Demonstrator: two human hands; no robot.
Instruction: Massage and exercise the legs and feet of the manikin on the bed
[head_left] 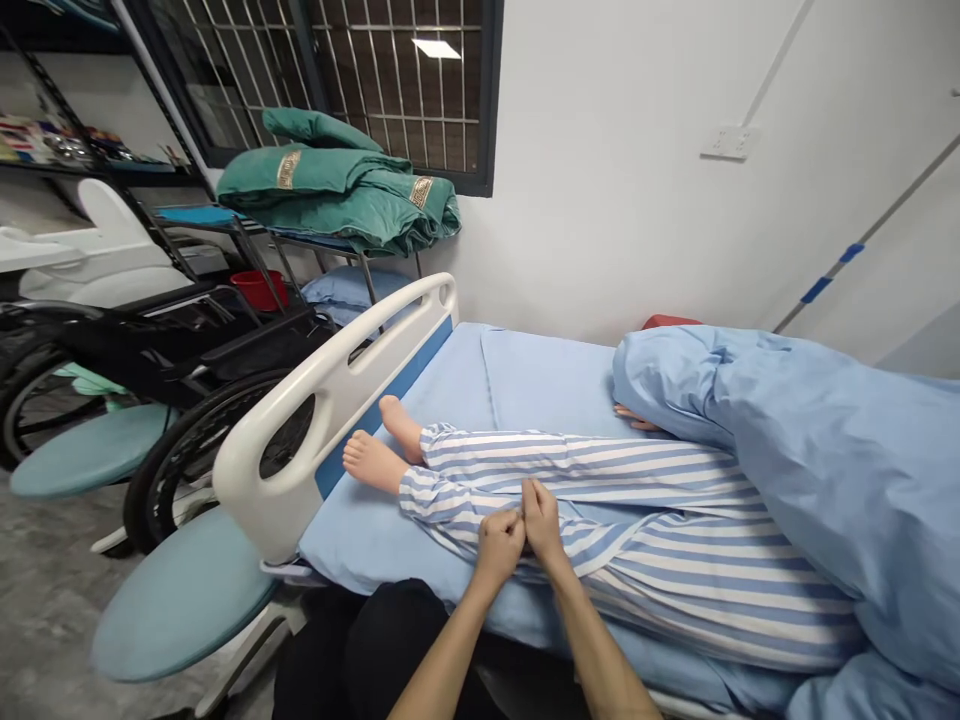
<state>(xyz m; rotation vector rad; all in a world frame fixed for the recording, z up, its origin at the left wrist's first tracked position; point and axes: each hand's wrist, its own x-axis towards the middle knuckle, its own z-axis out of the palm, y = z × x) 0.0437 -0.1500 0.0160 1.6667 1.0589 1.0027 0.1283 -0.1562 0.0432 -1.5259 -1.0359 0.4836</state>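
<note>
Both of my hands are closed and close together above the lower legs of a figure lying on the bed, which looks like a care manikin. My left hand [501,548] is a fist with its knuckles up, beside the near leg. Touching or almost touching it, my right hand [541,515] has its fingers curled in. Whether either pinches any cloth is hidden. Under them are blue-and-white striped pajama trousers [660,540]. Two bare feet [375,462] stick out toward the footboard. A light blue quilt [825,470] is folded back over the upper body, with part of a hand [636,418] showing at its edge.
A cream footboard [322,410] closes the bed's left end, with light blue sheet [540,370] around the legs. Beyond stand a wheelchair [202,360], round teal seats [184,595] and a rack of folded green quilts [337,190]. A white wall [600,180] runs behind the bed.
</note>
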